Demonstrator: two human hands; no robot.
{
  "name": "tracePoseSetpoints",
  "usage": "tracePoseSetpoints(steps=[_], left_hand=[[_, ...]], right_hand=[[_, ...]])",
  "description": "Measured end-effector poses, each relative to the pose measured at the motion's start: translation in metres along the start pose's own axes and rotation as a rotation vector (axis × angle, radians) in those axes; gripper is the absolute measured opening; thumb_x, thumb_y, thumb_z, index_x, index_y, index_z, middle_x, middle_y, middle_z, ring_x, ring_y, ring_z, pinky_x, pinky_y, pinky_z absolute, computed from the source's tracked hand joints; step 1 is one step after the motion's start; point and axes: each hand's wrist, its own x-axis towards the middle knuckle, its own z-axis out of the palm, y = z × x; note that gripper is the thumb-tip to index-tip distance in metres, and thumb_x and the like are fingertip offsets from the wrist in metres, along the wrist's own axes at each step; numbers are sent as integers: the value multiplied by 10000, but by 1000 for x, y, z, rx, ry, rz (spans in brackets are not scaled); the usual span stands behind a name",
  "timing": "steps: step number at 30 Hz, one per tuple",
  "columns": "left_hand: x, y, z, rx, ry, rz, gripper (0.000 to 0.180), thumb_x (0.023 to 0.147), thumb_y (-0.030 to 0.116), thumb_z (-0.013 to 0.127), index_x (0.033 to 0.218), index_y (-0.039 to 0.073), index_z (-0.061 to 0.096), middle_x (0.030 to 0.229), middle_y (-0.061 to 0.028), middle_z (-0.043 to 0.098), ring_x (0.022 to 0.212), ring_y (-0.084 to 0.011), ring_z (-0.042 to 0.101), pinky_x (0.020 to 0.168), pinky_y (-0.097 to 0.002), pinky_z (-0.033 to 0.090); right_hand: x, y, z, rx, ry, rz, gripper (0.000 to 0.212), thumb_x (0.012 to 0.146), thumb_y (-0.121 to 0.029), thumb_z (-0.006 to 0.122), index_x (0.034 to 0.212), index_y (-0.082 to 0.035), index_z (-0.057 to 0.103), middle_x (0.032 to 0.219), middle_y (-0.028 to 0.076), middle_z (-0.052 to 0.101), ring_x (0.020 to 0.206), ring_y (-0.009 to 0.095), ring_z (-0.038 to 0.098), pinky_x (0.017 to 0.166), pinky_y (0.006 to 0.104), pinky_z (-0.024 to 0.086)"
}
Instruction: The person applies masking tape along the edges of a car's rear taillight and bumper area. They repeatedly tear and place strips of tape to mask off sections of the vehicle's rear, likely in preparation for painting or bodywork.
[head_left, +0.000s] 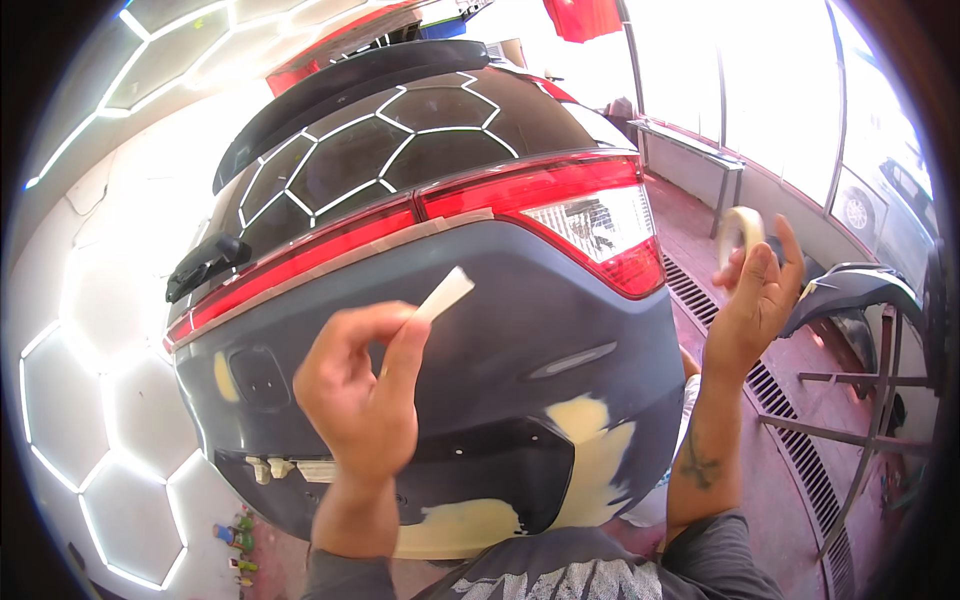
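My left hand [365, 395] pinches a torn strip of masking tape [444, 294], held up in front of the car's grey rear bumper [480, 330]. My right hand [755, 300] grips the tape roll [738, 232], raised to the right, near the red tail light [570, 215].

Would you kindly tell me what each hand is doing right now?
Left hand: closed, pinching a strip of masking tape.
Right hand: closed, holding a masking tape roll.
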Motion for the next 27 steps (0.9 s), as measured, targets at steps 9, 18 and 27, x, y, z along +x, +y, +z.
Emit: tracePoseSetpoints(steps=[9,18,27], left_hand=[[109,-23,13,236,-618,-86,81,1042,81,832,1018,19,785,950,-6,770,894,-82,680,857,-285,539],[100,-26,33,387,-545,-7,160,950,47,894,1087,59,813,1010,-27,831,951,-127,717,951,-324,550],[106,-60,45,678,-418,449,207,866,7,909,1049,92,861,1059,-63,852,1045,-268,781,961,-400,595]], right_hand=[[14,-29,74,-91,-787,-53,206,976,-133,853,1161,-54,809,1114,63,657,1060,215,579,999,374,473],[12,-10,95,-103,-944,-97,131,934,-132,883,1024,-69,811,1102,101,669,1094,309,645,1020,463,478],[-3,23,122,-170,-574,-476,152,842,-121,934,940,-151,822,994,24,620,934,271,618,854,454,453]])
